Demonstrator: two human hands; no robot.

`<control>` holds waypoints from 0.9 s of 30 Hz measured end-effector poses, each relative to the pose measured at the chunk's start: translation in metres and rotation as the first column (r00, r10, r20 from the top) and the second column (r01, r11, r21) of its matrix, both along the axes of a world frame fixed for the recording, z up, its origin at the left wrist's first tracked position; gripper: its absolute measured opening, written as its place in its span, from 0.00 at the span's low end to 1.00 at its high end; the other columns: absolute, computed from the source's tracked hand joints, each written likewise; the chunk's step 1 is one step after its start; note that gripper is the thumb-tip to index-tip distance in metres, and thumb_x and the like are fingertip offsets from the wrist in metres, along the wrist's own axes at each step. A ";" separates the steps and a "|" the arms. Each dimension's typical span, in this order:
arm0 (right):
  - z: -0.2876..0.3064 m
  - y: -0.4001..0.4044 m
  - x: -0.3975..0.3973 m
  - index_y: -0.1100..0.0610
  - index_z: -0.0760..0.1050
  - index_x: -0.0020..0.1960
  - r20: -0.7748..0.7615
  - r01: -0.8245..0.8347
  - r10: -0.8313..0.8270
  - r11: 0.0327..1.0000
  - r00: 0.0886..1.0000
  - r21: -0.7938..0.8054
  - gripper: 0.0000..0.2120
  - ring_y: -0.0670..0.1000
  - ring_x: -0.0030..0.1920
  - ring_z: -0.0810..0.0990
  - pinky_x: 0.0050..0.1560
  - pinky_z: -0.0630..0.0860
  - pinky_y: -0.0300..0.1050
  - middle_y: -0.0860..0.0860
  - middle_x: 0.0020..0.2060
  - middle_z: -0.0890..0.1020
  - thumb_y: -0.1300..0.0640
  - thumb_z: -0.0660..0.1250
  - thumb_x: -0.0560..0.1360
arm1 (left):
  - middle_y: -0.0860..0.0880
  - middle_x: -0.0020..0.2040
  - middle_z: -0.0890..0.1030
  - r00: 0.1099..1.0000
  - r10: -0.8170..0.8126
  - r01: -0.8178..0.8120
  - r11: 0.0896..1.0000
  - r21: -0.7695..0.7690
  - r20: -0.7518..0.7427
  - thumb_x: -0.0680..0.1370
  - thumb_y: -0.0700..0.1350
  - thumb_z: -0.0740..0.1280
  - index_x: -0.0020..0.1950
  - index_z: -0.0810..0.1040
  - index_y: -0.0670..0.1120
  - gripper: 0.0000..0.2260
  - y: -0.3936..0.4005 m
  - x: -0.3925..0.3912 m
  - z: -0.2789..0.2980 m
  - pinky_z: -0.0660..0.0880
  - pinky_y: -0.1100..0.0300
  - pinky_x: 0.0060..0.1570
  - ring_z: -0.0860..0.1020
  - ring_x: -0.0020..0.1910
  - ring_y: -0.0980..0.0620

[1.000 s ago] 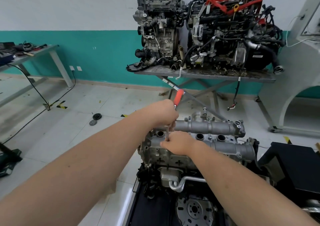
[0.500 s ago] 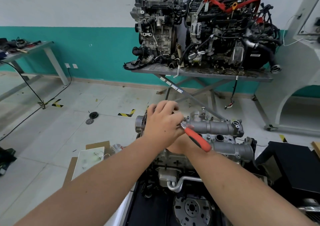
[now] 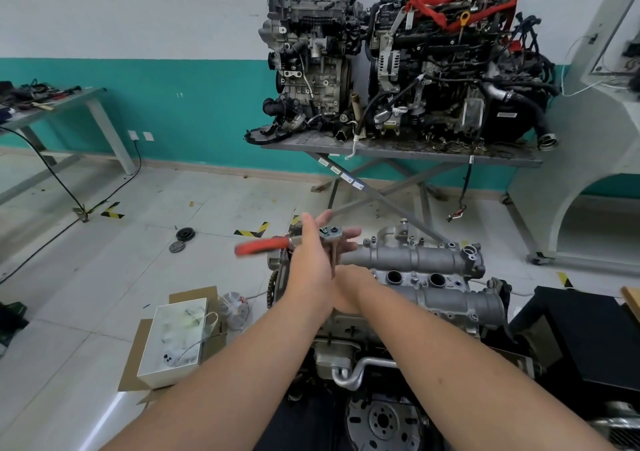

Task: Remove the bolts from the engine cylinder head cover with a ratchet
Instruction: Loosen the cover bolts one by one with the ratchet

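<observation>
The silver cylinder head cover [image 3: 433,260] tops the engine right in front of me, with small bolts [image 3: 414,279] showing between its round holes. A ratchet [image 3: 329,232] stands on a thin extension over the cover's left end, its red handle [image 3: 259,246] blurred and pointing left. My left hand [image 3: 311,263] has its fingers stretched out straight against the ratchet head. Below it, my right hand [image 3: 349,288] curls around the foot of the extension and is partly hidden by my left wrist.
A white box [image 3: 173,339] on cardboard and a plastic bag [image 3: 235,308] lie on the floor to the left. Two pulley discs [image 3: 185,234] sit farther out. A black case [image 3: 588,339] stands to the right. Behind, a steel table [image 3: 398,152] carries two engines.
The red handle has swung round from pointing away, then right, to pointing left. My left hand went from gripping the handle to straight fingers at the ratchet head. My right hand stayed low.
</observation>
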State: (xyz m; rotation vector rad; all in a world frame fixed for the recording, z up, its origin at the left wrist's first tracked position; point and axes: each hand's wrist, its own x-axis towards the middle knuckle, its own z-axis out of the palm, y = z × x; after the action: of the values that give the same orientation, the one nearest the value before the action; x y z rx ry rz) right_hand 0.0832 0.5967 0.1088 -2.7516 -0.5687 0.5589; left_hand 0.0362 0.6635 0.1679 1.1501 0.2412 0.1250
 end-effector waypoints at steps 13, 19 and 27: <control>0.005 -0.010 -0.006 0.51 0.68 0.32 -0.009 -0.026 0.026 1.000 1.000 -0.004 0.21 0.52 0.38 0.73 0.36 0.65 0.47 0.49 0.34 0.74 0.41 0.56 0.78 | 0.44 0.37 0.81 0.889 -0.155 0.448 0.106 0.888 -0.430 0.80 0.44 0.61 0.42 0.78 0.41 0.10 0.035 0.030 0.066 0.70 0.57 0.35 0.74 0.32 0.48; 0.008 -0.004 -0.010 0.55 0.67 0.34 0.013 0.005 -0.005 1.000 1.000 -0.001 0.16 0.54 0.40 0.73 0.33 0.61 0.47 0.50 0.33 0.73 0.50 0.55 0.78 | 0.51 0.43 0.75 0.925 -0.360 -0.114 -0.571 0.813 -0.122 0.83 0.52 0.60 0.55 0.76 0.49 0.09 0.028 0.024 0.052 0.71 0.54 0.45 0.75 0.38 0.50; 0.006 -0.008 -0.015 0.58 0.70 0.72 -0.014 0.057 -0.056 0.988 0.998 0.142 0.19 0.58 0.73 0.67 0.72 0.61 0.53 0.57 0.72 0.71 0.54 0.57 0.83 | 0.50 0.46 0.80 0.629 -0.531 -0.752 -0.229 0.618 0.568 0.70 0.54 0.76 0.33 0.77 0.49 0.13 0.036 0.013 0.002 0.63 0.50 0.52 0.74 0.49 0.49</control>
State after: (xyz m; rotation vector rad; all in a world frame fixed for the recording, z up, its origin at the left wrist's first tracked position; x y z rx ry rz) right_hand 0.0687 0.5891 0.1145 -2.6196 -0.5059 0.4985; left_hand 0.0495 0.6995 0.1703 2.6823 -0.8526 1.3753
